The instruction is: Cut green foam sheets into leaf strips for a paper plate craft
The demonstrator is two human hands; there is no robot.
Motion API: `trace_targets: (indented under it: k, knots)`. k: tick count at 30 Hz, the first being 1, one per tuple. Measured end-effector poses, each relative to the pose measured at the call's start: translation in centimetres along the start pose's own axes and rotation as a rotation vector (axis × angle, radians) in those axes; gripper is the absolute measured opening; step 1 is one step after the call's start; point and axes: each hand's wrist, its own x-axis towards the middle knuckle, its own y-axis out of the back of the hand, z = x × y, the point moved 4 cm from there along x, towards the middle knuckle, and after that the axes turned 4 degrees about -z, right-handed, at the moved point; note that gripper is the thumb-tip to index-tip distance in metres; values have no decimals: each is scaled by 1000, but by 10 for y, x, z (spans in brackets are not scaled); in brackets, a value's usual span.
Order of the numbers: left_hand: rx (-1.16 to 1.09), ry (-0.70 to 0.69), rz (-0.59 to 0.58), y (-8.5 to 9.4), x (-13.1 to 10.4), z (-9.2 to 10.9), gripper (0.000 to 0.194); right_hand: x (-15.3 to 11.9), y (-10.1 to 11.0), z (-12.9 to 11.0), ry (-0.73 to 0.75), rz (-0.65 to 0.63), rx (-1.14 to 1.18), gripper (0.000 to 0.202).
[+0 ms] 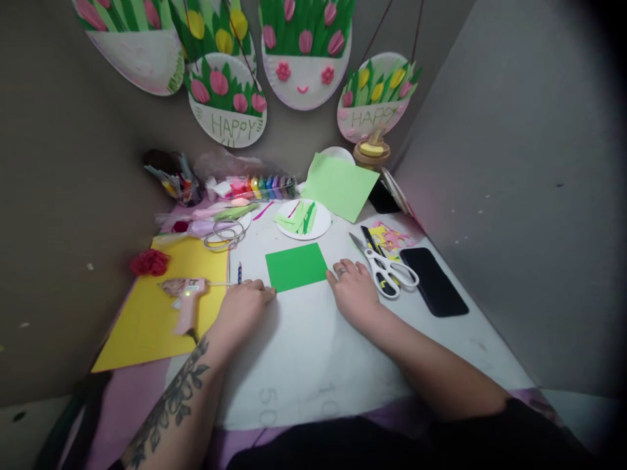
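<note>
A small square of dark green paper [296, 266] lies flat on the white work mat [304, 352]. My left hand [242, 307] rests on the mat with its fingertips at the paper's near left corner. My right hand [353, 292] rests at the paper's near right corner, fingers curled, touching the edge. Neither hand lifts the paper. White-handled scissors [389, 269] lie just right of my right hand. A pink glue gun [186, 301] lies left of my left hand on a yellow sheet [151, 326].
A paper plate [304, 220] with green strips sits behind the square, a light green sheet [339, 185] beyond it. A black phone [434, 281] lies at the right. Metal scissors [224, 235], clay colours [262, 187], a red pompom [149, 262] and a tape roll [371, 151] crowd the back. Tulip plates [228, 98] hang on the wall.
</note>
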Motion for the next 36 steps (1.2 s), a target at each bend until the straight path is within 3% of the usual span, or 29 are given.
trace_targets:
  k: [4,9,11,14,19,25,29,33,36]
  knots:
    - [-183,-21,111,-5,3,-7,36,-6,13,23,-87,51,100,31]
    - [-400,59,311,-1,7,-14,37,-25,31,100,-401,346,251,35]
    - [-419,56,348,4,11,-12,35,-28,26,131,-515,337,318,32]
    - [-374,21,280,9,21,-3,32,-24,9,160,-575,213,414,25]
    - [-278,-59,129,10,42,15,23,-9,-8,163,-501,99,480,17]
    - [-342,-35,54,6,56,21,14,-1,-13,149,-545,-56,450,42]
    - [-410,-22,49,0,56,16,17,3,-13,147,-577,-102,468,45]
    - [-475,65,147,3,50,-9,24,-3,-9,148,-565,-88,461,33]
    - [-555,258,329,15,38,-39,28,-18,5,153,-630,72,436,32]
